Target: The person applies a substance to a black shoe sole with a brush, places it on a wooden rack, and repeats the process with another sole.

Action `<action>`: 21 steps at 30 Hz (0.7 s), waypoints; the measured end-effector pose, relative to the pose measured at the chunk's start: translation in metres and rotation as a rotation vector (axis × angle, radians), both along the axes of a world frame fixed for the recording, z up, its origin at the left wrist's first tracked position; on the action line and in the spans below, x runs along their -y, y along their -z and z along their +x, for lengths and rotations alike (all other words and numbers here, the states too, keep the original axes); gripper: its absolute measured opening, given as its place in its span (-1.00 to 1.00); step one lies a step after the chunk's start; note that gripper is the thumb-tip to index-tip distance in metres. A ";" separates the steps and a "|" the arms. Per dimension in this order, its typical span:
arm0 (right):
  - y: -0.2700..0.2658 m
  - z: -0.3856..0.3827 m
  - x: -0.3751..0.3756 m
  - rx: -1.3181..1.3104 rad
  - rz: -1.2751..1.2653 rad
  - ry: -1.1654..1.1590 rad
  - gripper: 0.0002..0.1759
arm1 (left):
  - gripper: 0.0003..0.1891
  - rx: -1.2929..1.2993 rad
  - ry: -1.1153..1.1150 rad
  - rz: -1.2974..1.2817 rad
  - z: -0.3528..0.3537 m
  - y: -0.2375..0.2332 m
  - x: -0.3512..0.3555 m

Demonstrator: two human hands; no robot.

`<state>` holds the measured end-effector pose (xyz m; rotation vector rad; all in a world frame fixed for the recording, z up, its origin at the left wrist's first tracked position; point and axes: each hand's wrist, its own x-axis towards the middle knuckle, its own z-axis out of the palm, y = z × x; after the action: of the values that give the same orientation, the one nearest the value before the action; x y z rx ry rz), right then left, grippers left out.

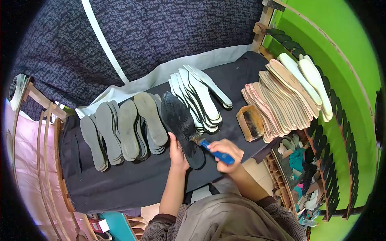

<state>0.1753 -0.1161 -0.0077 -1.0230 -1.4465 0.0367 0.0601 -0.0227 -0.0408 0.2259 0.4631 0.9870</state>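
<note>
A black shoe sole [179, 122] with a dark, wet-looking surface is held slanted over the black-covered table. My left hand [177, 152] grips its left edge near the lower end, thumb along the side. In my right hand [228, 154] is a paintbrush [217, 153] with a blue handle, fingers closed around it. The brush's bristles touch the right side of the sole. Left of it, stacks of grey soles [129, 130] lie in a row. Just beyond stand white soles [203, 96] with black undersides. To the right sits a cut-open container [250, 123] stained dark inside.
A long row of beige insoles [287, 96] leans at the table's right end, with white ones on top. Racks of black soles [317, 156] run along the green wall. Scraps [299, 168] fill a shelf below right. A patterned curtain [177, 28] hangs behind the table.
</note>
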 end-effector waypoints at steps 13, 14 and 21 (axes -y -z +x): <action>0.007 -0.006 0.020 -0.086 -0.151 0.015 -0.72 | -0.31 0.029 0.084 0.181 -0.004 0.024 -0.006; 0.009 -0.006 0.019 -0.116 -0.108 0.029 -0.70 | -0.34 0.069 0.094 0.190 -0.004 0.032 -0.007; 0.003 -0.004 0.015 -0.063 -0.003 0.068 -0.72 | -0.42 0.072 0.295 0.211 -0.001 0.027 0.001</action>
<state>0.1714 -0.1306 -0.0103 -1.0644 -1.3543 0.0219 0.0587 -0.0235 -0.0673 0.4342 0.2494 0.7505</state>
